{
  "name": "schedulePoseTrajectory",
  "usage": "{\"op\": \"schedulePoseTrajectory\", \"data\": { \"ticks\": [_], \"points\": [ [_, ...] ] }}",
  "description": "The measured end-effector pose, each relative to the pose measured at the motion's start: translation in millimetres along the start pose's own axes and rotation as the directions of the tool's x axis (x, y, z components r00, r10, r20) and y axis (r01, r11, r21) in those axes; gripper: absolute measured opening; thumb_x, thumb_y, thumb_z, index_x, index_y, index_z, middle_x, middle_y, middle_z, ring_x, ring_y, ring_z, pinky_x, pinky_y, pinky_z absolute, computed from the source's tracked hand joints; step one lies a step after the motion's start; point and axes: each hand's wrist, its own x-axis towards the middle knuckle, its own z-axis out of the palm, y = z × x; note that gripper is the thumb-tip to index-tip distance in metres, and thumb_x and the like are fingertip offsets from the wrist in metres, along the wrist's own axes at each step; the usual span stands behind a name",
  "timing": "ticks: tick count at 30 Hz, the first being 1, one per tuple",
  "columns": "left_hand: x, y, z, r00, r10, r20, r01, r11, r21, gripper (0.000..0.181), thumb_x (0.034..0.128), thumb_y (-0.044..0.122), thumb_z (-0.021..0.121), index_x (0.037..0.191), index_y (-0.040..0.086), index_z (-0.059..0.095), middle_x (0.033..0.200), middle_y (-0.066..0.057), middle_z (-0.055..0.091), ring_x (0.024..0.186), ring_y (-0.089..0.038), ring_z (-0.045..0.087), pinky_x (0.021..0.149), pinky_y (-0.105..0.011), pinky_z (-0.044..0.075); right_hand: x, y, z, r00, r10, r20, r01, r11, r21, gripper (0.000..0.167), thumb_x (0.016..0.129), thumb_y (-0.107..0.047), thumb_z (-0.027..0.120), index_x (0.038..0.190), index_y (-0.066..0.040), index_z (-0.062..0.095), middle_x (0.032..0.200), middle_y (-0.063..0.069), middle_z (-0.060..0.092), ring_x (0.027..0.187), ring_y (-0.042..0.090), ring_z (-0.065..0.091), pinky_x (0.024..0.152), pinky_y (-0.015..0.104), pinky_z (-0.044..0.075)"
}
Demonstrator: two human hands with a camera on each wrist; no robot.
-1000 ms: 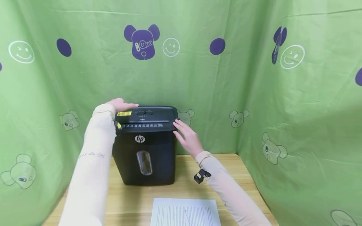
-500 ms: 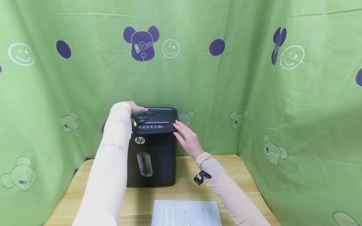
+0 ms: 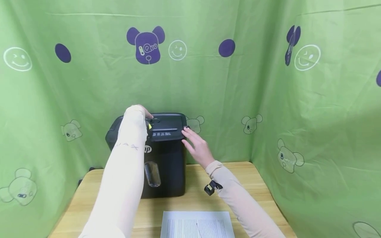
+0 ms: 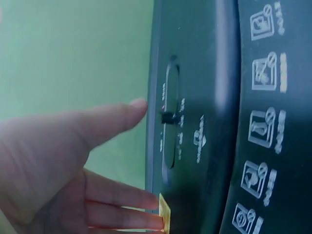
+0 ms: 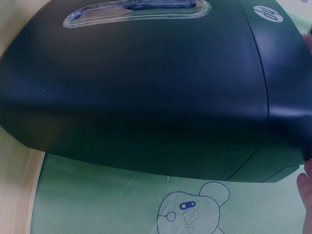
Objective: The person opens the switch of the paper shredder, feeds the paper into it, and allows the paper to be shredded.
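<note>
A black HP paper shredder (image 3: 169, 165) stands upright at the back of the table. My left hand (image 3: 145, 111) is over its top near the rear edge, partly hidden by the sleeve. In the left wrist view, the left hand (image 4: 83, 161) has its thumb and fingers extended beside the small slider switch (image 4: 168, 118), with fingertips by the yellow label (image 4: 165, 214). My right hand (image 3: 198, 146) rests its straight fingertips on the shredder's right upper edge. Only bits of the right hand (image 5: 306, 195) show at the frame's edge in the right wrist view.
A printed sheet (image 3: 196, 228) lies on the wooden table (image 3: 208, 201) near its front edge, in front of the shredder. Green patterned curtain (image 3: 196, 89) hangs behind and at both sides. The shredder's window (image 3: 152, 174) faces forward.
My left hand and forearm have moved to the right across the shredder's top, covering the yellow label and part of the logo in the head view. The right hand has stayed in place.
</note>
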Motion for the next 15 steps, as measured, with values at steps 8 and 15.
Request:
{"op": "schedulePoseTrajectory", "data": {
  "ticks": [8, 15],
  "points": [
    [2.7, 1.4, 8.4, 0.981, -0.013, -0.195, 0.025, 0.998, 0.058, 0.076, 0.0883, 0.044, 0.066, 0.141, -0.004, 0.042, 0.147, -0.022, 0.043, 0.134, -0.032, 0.046, 0.112, -0.035, 0.041, 0.3, -3.2, 0.6, 1.0, 0.01, 0.002, -0.01, 1.0, -0.003, 0.039, 0.096, -0.019, 0.062, 0.133, -0.008, 0.058, 0.143, 0.011, 0.054, 0.133, 0.027, 0.051, 0.112, 0.04, 0.041],
    [3.9, 2.3, 8.9, 0.981, 0.012, -0.191, 0.007, 0.995, 0.101, 0.075, 0.0875, 0.045, 0.067, 0.14, -0.003, 0.044, 0.145, -0.022, 0.045, 0.133, -0.033, 0.048, 0.111, -0.036, 0.042, -0.4, -2.7, -0.7, 1.0, 0.008, 0.007, -0.008, 1.0, -0.006, 0.04, 0.096, -0.018, 0.062, 0.133, -0.006, 0.058, 0.143, 0.012, 0.054, 0.133, 0.029, 0.051, 0.112, 0.04, 0.04]
  ]
}}
